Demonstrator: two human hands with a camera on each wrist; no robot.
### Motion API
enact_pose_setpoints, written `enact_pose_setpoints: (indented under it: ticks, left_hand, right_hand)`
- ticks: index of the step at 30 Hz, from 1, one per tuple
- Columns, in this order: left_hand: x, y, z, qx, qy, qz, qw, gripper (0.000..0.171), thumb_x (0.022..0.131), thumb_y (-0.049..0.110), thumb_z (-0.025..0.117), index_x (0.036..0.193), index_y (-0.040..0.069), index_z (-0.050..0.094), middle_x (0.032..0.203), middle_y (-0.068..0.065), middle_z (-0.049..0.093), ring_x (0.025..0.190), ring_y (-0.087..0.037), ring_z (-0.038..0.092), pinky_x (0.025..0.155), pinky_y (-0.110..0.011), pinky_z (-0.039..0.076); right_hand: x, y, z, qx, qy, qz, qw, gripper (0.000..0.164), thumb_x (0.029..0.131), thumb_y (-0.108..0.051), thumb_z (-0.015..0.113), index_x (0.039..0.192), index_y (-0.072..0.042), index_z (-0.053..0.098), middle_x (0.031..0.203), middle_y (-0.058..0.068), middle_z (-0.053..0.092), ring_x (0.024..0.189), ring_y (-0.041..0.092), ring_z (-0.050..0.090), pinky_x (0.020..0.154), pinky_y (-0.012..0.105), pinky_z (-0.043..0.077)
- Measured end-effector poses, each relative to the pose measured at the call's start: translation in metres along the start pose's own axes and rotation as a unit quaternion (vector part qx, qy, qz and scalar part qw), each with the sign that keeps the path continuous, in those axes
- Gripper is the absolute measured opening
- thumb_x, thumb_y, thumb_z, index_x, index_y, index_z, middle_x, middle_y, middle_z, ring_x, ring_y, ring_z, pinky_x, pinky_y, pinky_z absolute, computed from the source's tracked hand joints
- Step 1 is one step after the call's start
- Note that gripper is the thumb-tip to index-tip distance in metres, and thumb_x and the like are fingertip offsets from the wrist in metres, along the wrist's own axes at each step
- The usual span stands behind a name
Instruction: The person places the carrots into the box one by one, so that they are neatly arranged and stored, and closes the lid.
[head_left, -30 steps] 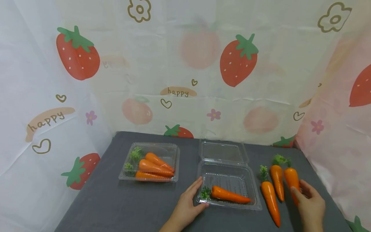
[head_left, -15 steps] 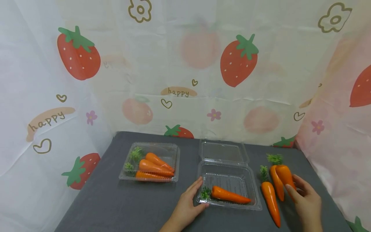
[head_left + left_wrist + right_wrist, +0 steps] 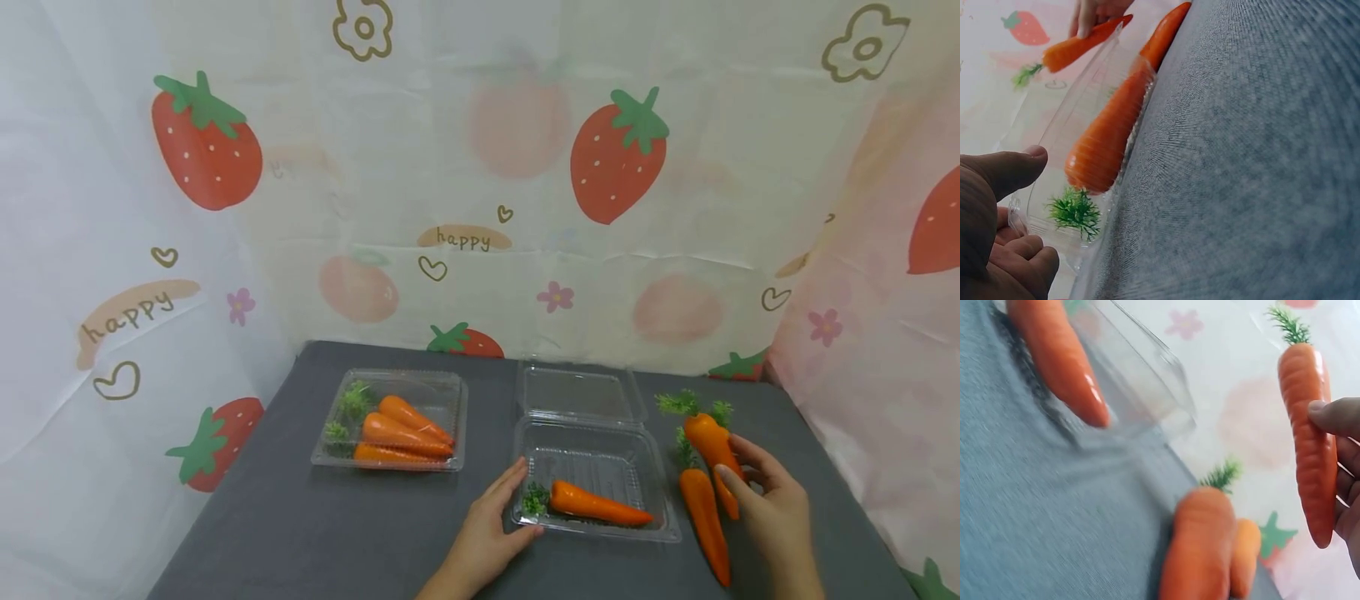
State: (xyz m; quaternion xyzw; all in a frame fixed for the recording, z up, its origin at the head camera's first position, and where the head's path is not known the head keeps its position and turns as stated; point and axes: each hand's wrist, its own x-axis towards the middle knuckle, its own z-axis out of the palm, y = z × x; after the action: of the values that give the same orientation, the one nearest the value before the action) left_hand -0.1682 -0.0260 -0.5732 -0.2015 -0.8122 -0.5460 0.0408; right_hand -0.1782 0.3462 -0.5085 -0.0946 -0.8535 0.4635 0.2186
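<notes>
My right hand (image 3: 772,508) pinches a toy carrot (image 3: 1307,444) between thumb and fingers, raised off the table with its green top toward the upper left. Below it lie two carrots: a front one (image 3: 705,525) and another mostly hidden behind the held one. In the middle stands an open clear plastic container (image 3: 600,450), its lid (image 3: 577,393) folded back. One carrot (image 3: 600,504) lies along its front side, leaves to the left. My left hand (image 3: 491,525) holds the container's front left corner, thumb at the front and fingers on the left side.
To the left sits a closed clear container (image 3: 458,454) with several carrots inside. A dark grey cloth covers the table (image 3: 300,533). Strawberry-printed white curtains (image 3: 480,167) hang behind it and on both sides.
My right hand has lifted the carrot off the table and carried it left and up, over the other carrots. My left hand stays at the container's corner.
</notes>
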Motion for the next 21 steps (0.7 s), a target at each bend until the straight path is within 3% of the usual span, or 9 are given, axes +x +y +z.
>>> enact_pose_setpoints:
  ticks: [7, 15, 21]
  left_hand:
    - [0.000, 0.000, 0.000, -0.001, 0.001, 0.003, 1.0000, 0.080, 0.083, 0.017, 0.087, 0.151, 0.003, 0.049, 0.162, -0.008, 0.041, 0.148, -0.028, 0.041, 0.120, -0.037, 0.037]
    - [0.000, 0.000, 0.000, -0.008, 0.001, 0.002, 1.0000, 0.079, 0.082, 0.016, 0.087, 0.150, 0.001, 0.049, 0.162, -0.009, 0.041, 0.148, -0.028, 0.041, 0.119, -0.036, 0.037]
    - [0.000, -0.001, 0.000, -0.017, 0.003, 0.007, 0.9998, 0.079, 0.082, 0.015, 0.087, 0.150, 0.000, 0.049, 0.162, -0.010, 0.042, 0.148, -0.030, 0.040, 0.118, -0.035, 0.039]
  right_hand:
    - [-0.002, -0.012, 0.014, -0.002, -0.059, -0.069, 0.996, 0.047, 0.095, -0.024, 0.076, 0.139, -0.010, 0.065, 0.118, -0.029, 0.062, 0.092, -0.002, 0.056, 0.075, 0.009, 0.049]
    - [-0.003, -0.017, 0.029, -0.020, -0.138, -0.102, 0.985, 0.045, 0.097, -0.024, 0.073, 0.138, -0.010, 0.064, 0.129, 0.008, 0.067, 0.097, -0.004, 0.057, 0.079, 0.008, 0.050]
    - [-0.004, -0.023, 0.040, -0.017, -0.164, -0.121, 0.979, 0.043, 0.095, -0.019, 0.075, 0.136, -0.011, 0.066, 0.129, 0.009, 0.065, 0.103, -0.004, 0.054, 0.084, 0.011, 0.053]
